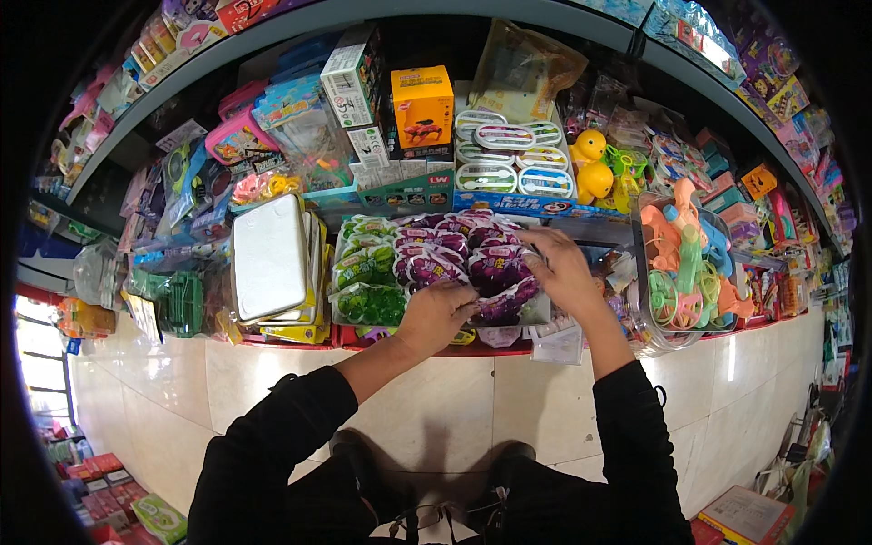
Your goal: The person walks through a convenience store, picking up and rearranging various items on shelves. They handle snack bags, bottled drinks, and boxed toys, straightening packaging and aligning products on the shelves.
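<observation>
A shallow white display box in front of me holds rows of glossy sealed packets. Green packets with a round-fruit print fill its left side. Purple packets with a grape print take up the middle and right. My left hand is at the box's front, its bent fingertips against the front purple packets; whether they pinch one is hard to see. At the right end, my right hand touches the edge of the purple packets with thumb and fingers apart. Its palm covers the box's back right corner.
Left of the box leans a stack of white-faced flat packs. To the right stands a clear tub of plastic toys. Behind are an orange toy box, oval cases and yellow ducks. A shelf edge arches overhead.
</observation>
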